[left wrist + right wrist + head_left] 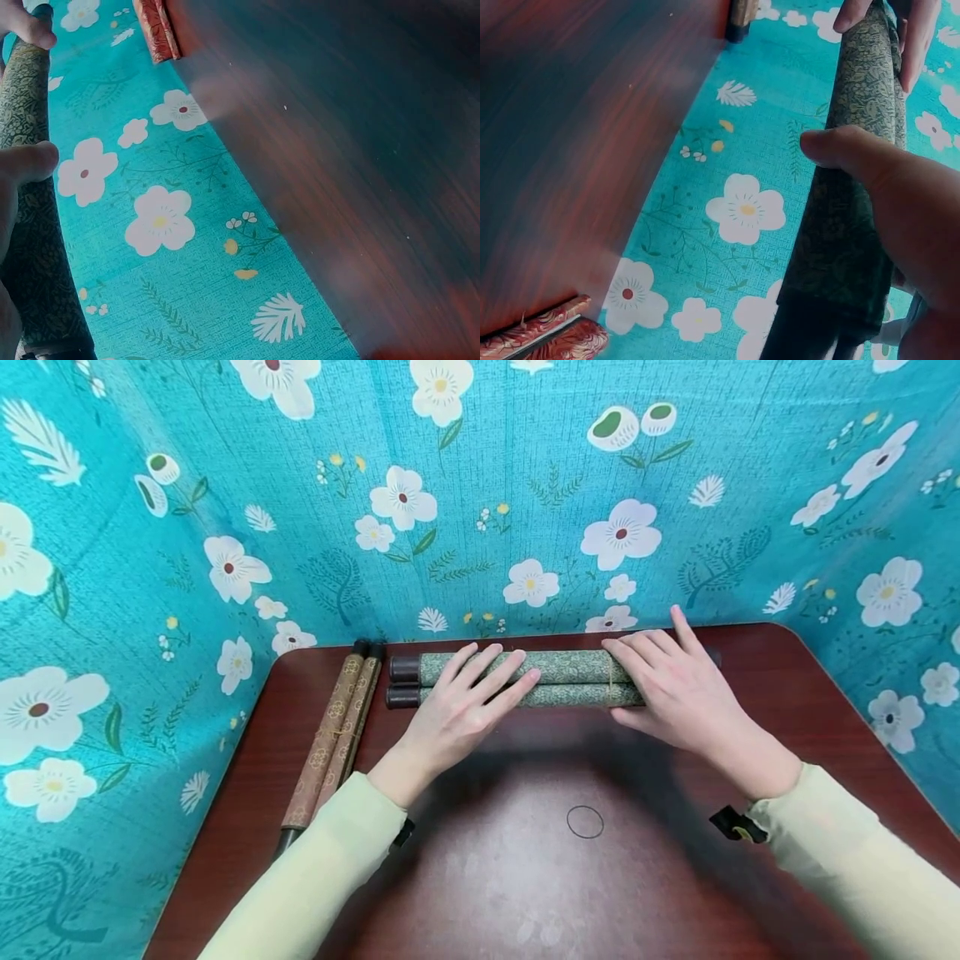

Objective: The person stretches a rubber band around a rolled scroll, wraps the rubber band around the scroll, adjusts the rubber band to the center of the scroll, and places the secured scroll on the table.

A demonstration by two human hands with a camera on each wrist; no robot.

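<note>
A pair of rolled scrolls in green patterned cloth (pixel 566 668) lies across the back of the table, with dark end caps at the left and a thin tie round them. My left hand (pixel 457 714) grips the left part, fingers over the top; its thumb lies along the rolls' side in the left wrist view. My right hand (pixel 678 693) grips the right end, its thumb at the front and one finger raised. In the right wrist view, the green scrolls (pixel 862 82) show the right thumb pressed across them. The hands hide parts of both rolls.
Two tan patterned scrolls (pixel 326 739), tied together, lie lengthwise on the left of the dark red table (pixel 517 877). The right wrist view shows a red patterned bundle (pixel 547 330) at lower left. Blue flowered cloth (pixel 495 468) hangs behind. A thin ring shape (pixel 585 807) marks the tabletop.
</note>
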